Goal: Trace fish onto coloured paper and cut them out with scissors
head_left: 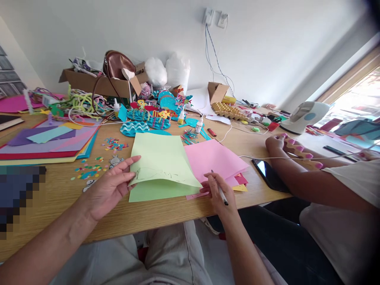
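My left hand pinches the left edge of a light green paper sheet, thumb and fingers on either side. Dark drawn lines run along the lower part of this sheet, and its near edge curls up off another green sheet beneath. A black-and-white pen lies in my right hand, whose fingertips are at the sheet's right corner. Under and beside that hand are pink paper sheets, with red and yellow pieces poking out below them.
Coloured paper is stacked at left, near paper confetti. Behind stand blue sea-themed crafts, glue bottles and a cardboard box. At right are a phone and another person's arms holding a bumpy carton strip.
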